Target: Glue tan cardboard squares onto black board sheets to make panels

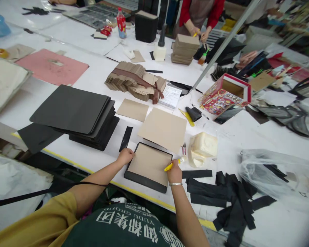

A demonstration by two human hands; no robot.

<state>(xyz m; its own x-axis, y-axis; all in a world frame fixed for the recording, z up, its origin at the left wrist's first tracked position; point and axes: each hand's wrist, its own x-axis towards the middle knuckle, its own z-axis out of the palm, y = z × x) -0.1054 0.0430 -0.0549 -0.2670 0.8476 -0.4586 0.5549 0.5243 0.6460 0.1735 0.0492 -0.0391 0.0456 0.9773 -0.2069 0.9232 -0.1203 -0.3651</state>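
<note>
A tan board with a black wrapped border [149,165] lies in front of me at the table's edge. At its far left corner, my left hand [126,156] is closed with its fingers pinching the black edge. My right hand [174,172] is closed around a yellow-handled brush [169,167] at the board's right side, the bristles pointing away from the board. Just beyond the brush stands a whitish glue-stained container [203,149]. A larger tan sheet [162,128] lies behind the board, and one black strip [125,139] is near my left hand.
Black boards [72,108] are stacked at left. Loose black strips [231,195] and a clear plastic bag [275,171] lie at right. Farther back are a tied bundle of tan pieces [134,80], a red box [225,94], a slanting metal pole [221,44] and a co-worker [199,17].
</note>
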